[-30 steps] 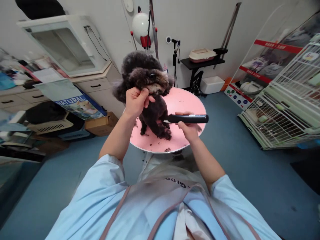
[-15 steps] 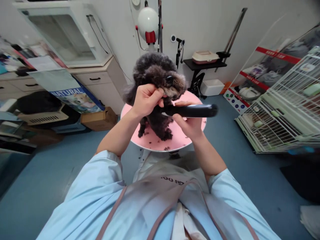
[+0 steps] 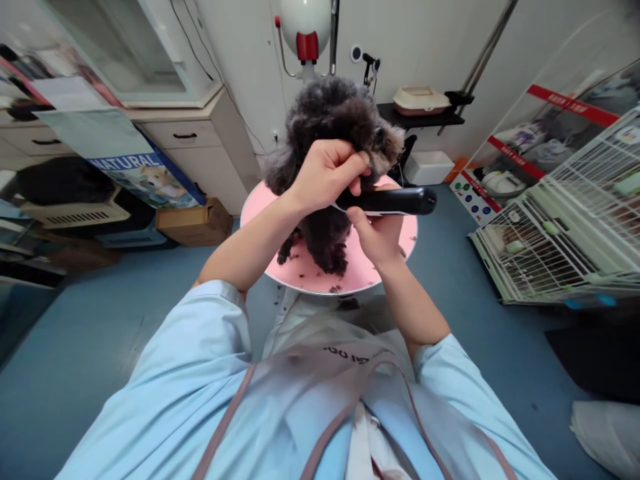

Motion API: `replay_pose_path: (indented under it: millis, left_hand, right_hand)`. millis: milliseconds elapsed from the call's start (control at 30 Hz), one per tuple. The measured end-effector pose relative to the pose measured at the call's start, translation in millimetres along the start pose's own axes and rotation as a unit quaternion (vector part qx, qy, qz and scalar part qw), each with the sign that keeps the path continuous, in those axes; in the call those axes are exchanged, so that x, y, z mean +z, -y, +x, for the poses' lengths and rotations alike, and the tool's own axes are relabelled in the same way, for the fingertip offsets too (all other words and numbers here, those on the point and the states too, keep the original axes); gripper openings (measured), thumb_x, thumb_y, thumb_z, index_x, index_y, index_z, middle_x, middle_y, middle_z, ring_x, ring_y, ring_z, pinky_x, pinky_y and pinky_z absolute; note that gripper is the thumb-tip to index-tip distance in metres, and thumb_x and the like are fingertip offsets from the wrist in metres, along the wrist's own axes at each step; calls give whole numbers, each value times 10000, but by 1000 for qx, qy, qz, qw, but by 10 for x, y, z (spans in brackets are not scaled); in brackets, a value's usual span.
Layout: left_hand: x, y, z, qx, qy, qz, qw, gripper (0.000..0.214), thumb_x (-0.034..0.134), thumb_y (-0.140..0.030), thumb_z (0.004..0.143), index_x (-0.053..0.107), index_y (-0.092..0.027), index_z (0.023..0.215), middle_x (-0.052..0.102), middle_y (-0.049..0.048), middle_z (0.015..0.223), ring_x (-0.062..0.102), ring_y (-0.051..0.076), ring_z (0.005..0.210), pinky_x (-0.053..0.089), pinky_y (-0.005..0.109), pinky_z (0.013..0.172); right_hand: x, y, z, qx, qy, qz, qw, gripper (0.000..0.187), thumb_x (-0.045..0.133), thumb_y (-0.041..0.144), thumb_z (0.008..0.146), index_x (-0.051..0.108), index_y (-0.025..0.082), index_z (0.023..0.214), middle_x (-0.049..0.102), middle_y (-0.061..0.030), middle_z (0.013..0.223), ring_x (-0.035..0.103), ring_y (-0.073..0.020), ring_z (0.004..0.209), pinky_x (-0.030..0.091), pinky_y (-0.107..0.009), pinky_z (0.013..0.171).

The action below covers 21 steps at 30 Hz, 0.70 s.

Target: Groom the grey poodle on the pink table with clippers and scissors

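Observation:
A dark grey, curly-haired dog point(image 3: 320, 113) sits on a round pink table point(image 3: 315, 283), its muzzle turned to the right. My left hand point(image 3: 333, 172) is closed on the dog's fur at the side of the jaw. In my right hand point(image 3: 380, 233) is a black hair clipper point(image 3: 395, 201), held level below the dog's chin. The clipper's front end is hidden behind my left hand and the dog's neck. Tufts of cut fur point(image 3: 336, 289) lie on the table around the dog's feet.
A white dryer with a red fitting point(image 3: 307, 47) stands behind the dog. To the right are wire cages point(image 3: 545, 233) and a black shelf bearing a litter tray point(image 3: 421, 100). On the left, a cabinet point(image 3: 187, 137), a cardboard box point(image 3: 195, 222) and a pet-food bag point(image 3: 145, 175) stand by the wall.
The view has tilted downward a little. The dog's head sits farther right and higher, and my left hand has moved with it, still closed on the fur. The clipper remains under the chin.

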<state>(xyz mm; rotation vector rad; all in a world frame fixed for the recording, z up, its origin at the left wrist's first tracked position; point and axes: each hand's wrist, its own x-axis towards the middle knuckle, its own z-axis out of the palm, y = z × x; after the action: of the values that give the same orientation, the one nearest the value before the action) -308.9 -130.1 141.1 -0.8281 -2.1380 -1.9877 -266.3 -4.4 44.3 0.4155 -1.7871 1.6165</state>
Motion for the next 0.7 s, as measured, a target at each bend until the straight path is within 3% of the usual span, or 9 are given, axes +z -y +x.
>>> replay_pose_path:
  millis: [200, 333, 500, 700]
  left_hand:
    - [65, -28, 86, 6, 26, 22, 999, 312, 638, -322, 888, 576, -143, 641, 530, -42, 436, 462, 47, 377, 364, 143, 409]
    - [107, -70, 145, 0, 31, 32, 999, 306, 589, -209, 906, 567, -134, 610, 540, -31, 450, 431, 36, 379, 356, 152, 428]
    - [172, -53, 262, -9, 51, 32, 998, 267, 612, -155, 868, 550, -137, 609, 501, -45, 434, 461, 51, 413, 392, 168, 472]
    - [213, -21, 385, -22, 78, 31, 996, 230, 583, -67, 844, 560, -111, 620, 504, -29, 471, 527, 65, 490, 407, 175, 524]
  right_hand:
    - [101, -4, -134, 81, 61, -88, 991, 362, 705, 555, 762, 641, 210, 848, 680, -22, 787, 663, -206, 748, 549, -367, 717]
    - [69, 3, -219, 99, 102, -72, 987, 339, 723, 531, 757, 646, 210, 833, 694, -23, 763, 673, -204, 747, 564, -373, 730]
    - [13, -6, -25, 74, 28, -8, 997, 390, 654, 545, 820, 605, 226, 1039, 675, -14, 811, 686, -191, 764, 588, -340, 680]
    - [107, 23, -13, 72, 101, -109, 986, 281, 656, 496, 828, 640, 222, 887, 697, -29, 785, 690, -239, 818, 585, -412, 767]
